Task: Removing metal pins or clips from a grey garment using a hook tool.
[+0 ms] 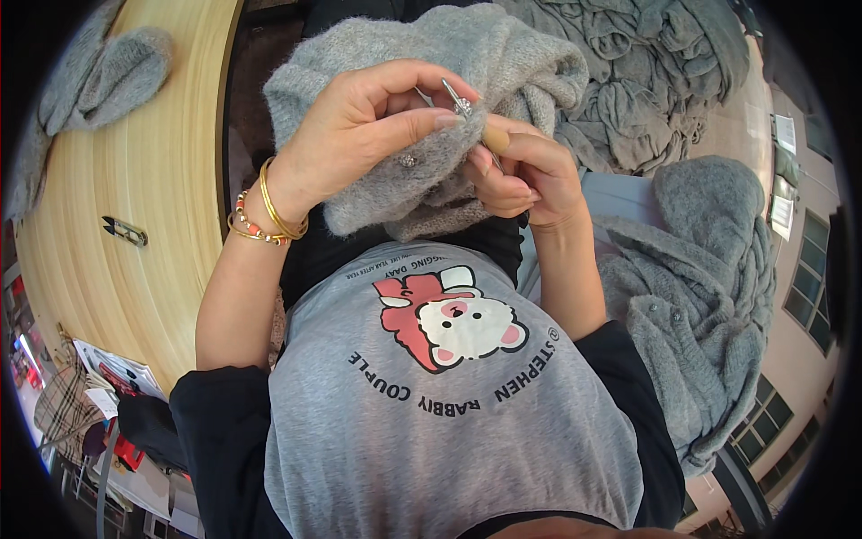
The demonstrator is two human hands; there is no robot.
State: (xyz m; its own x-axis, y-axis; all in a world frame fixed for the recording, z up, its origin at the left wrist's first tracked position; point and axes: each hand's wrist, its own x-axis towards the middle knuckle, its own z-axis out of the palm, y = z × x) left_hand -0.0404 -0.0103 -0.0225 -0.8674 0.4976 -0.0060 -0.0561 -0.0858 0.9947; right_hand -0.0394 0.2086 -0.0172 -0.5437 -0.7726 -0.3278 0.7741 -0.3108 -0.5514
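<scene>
A fluffy grey knitted garment point(359, 54) lies bunched over my lap. My left hand point(368, 126) is closed on its edge, thumb and index finger pinching beside a sparkly round button point(463, 107). A slim, pointed metal tip point(450, 89) sticks up right by that button; whether it is a needle or another tool I cannot make out. My right hand point(534, 171) is closed at the same edge from the right, with a tan wrap point(495, 137) on one finger. What lies between its fingertips is mostly hidden. Another sparkly button point(408, 161) sits lower on the knit.
To the left is a wooden table point(171, 180) bearing small thread snips point(124, 231) and a grey knitted piece point(130, 76). A large pile of grey knits point(646, 72) lies at the far right. Nearer on the right, another grey garment point(696, 296) with buttons is heaped.
</scene>
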